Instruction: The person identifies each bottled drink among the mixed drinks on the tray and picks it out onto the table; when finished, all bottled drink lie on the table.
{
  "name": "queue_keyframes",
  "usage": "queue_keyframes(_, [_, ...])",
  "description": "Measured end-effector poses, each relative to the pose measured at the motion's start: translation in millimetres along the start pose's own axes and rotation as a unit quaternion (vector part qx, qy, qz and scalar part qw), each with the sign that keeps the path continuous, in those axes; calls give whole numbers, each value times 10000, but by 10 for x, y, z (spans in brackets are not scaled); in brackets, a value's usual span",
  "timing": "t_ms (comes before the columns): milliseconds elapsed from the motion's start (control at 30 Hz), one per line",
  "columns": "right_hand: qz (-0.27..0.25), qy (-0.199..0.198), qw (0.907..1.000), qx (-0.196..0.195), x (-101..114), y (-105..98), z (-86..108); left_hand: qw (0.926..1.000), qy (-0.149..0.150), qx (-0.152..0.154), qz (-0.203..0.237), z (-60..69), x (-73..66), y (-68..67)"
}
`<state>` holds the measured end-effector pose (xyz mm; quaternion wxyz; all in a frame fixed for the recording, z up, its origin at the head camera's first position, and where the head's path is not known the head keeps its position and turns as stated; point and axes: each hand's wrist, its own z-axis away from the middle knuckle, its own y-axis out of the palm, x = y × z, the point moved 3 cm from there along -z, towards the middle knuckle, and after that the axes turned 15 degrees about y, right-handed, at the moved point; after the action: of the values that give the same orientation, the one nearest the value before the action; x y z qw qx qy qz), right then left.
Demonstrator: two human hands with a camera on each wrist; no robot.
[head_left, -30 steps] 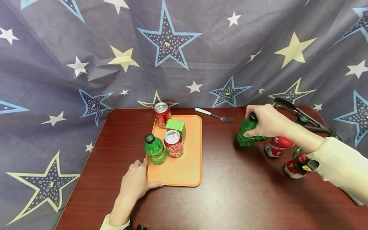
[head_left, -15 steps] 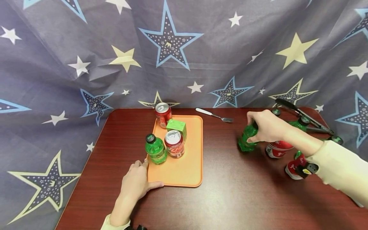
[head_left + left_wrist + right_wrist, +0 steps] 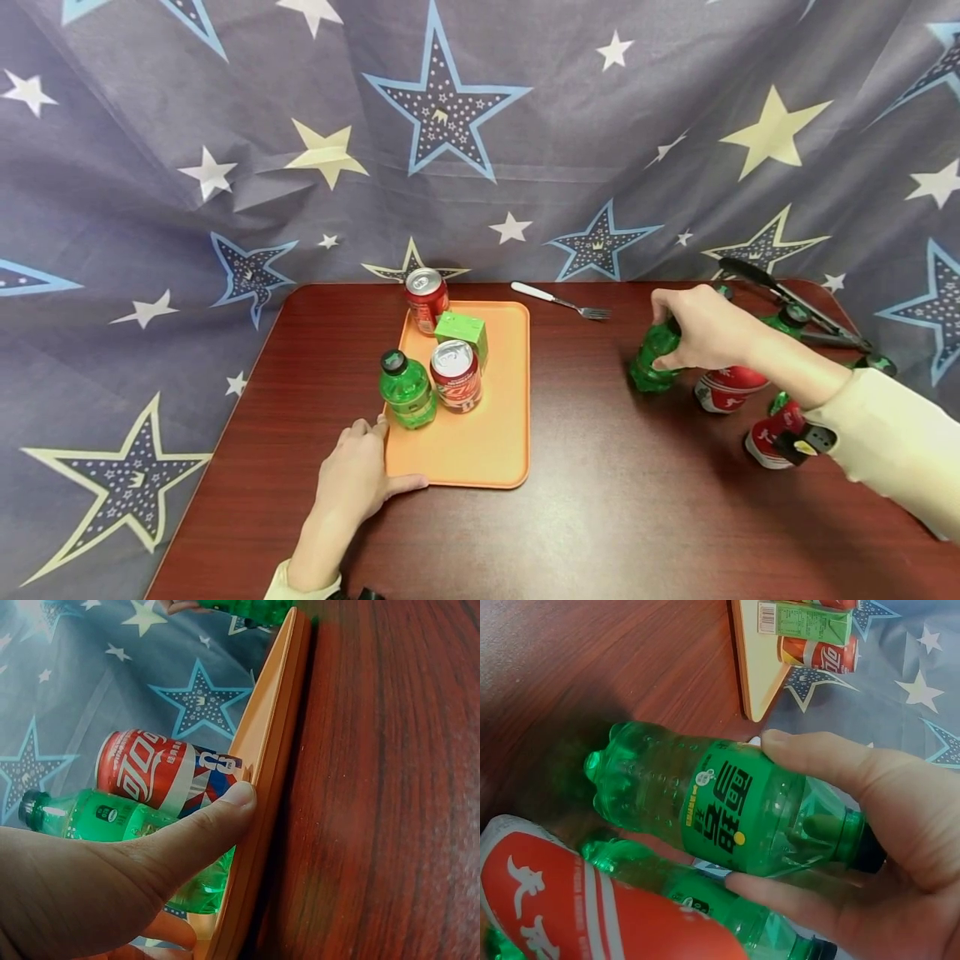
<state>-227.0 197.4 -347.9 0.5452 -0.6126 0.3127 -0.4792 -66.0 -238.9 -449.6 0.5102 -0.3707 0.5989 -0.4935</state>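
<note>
My right hand [image 3: 708, 325] grips a green plastic soda bottle [image 3: 735, 799] near its neck, thumb and fingers on opposite sides. The bottle stands nearly upright, its base at or just above the table. At the left, my left hand [image 3: 352, 467] holds the front left corner of an orange tray [image 3: 487, 442], its thumb along the front rim [image 3: 247, 795]. The tray bears a similar green bottle [image 3: 408, 396], a red soda can [image 3: 456, 379] and a green drink carton [image 3: 461, 329]. Another red can [image 3: 426, 304] stands at the tray's back left corner.
A white-handled fork [image 3: 562, 302] lies at the back. On the right are red-and-white containers [image 3: 727, 387], a second green bottle [image 3: 697, 892] close to the held one, and a long black utensil [image 3: 757, 273], partly hidden by my right arm. A star-patterned cloth [image 3: 465, 208] hangs behind the table.
My right hand has brought the green bottle slightly lower and nearer, then a little to the right. The left hand and the tray have stayed in place.
</note>
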Motion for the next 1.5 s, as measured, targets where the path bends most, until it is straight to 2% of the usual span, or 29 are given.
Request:
queue_keyframes(333, [140, 46, 9999, 86, -32, -21, -4, 10000, 13, -18, 16, -7, -10, 0])
queue_keyframes(633, [310, -165, 9987, 360, -13, -70, -50, 10000, 67, -59, 15, -12, -11, 5])
queue_keyframes(767, [222, -142, 9992, 313, 41, -215, -87, 9999, 86, -75, 5, -14, -6, 9])
queue_keyframes(967, [78, 72, 9999, -92, 156, -609, -236, 9999, 89, -64, -10, -23, 2, 11])
queue_keyframes(1100, [-182, 108, 9994, -274, 234, -843, -361, 9999, 102, -66, -5, -30, 0, 15])
queue_keyframes(1200, [-378, 90, 9985, -392, 304, -942, -448, 9999, 111, -68, 0, -30, -1, 19])
queue_keyframes(1333, [-726, 42, 9958, -555, 424, -984, -553, 9999, 103, -69, 8, -21, 2, 23])
queue_keyframes(1500, [-1382, -75, 9881, -671, 639, -983, -683, 9999, 65, -90, -7, -1, 17, 22])
